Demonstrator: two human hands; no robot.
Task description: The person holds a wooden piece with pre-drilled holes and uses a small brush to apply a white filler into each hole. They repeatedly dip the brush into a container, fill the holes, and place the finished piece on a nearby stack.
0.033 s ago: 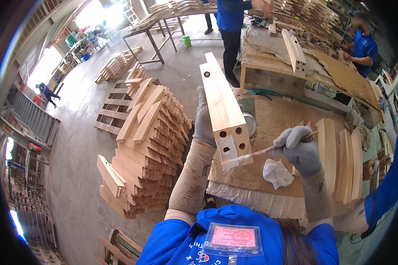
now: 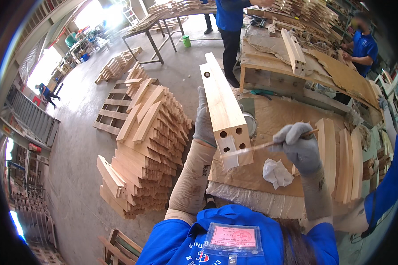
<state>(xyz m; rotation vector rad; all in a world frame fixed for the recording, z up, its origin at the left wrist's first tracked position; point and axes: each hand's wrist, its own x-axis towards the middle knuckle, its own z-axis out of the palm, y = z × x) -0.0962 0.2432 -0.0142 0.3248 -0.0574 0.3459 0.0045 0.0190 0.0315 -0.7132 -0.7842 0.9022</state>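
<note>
My left hand (image 2: 203,121), in a grey glove, is closed round the left side of a pale wooden furniture leg (image 2: 227,99) held up and tilted. The near end face shows several round drilled holes, and a whitish wet coating lies on its left part. A single hole with a dark rim shows near the far end. My right hand (image 2: 300,148), gloved too, pinches a thin brush (image 2: 269,145) by its wooden handle. The brush's whitish tip lies across the end face, below the holes. Just below my right hand rests a crumpled white cloth (image 2: 277,173) on the brown-covered worktop (image 2: 261,176).
Stacked wooden pieces (image 2: 150,137) stand at the left beside a pallet (image 2: 115,106). Several curved boards (image 2: 340,163) stand to the right. Partly hidden behind the leg is a round container (image 2: 250,123). Co-workers in blue (image 2: 231,22) are at the far benches; another person's arm (image 2: 387,176) reaches in at the right.
The brush tip has shifted slightly up and leftward across the end face, and its handle lies a little flatter. My right hand has moved slightly; the leg stays where it was.
</note>
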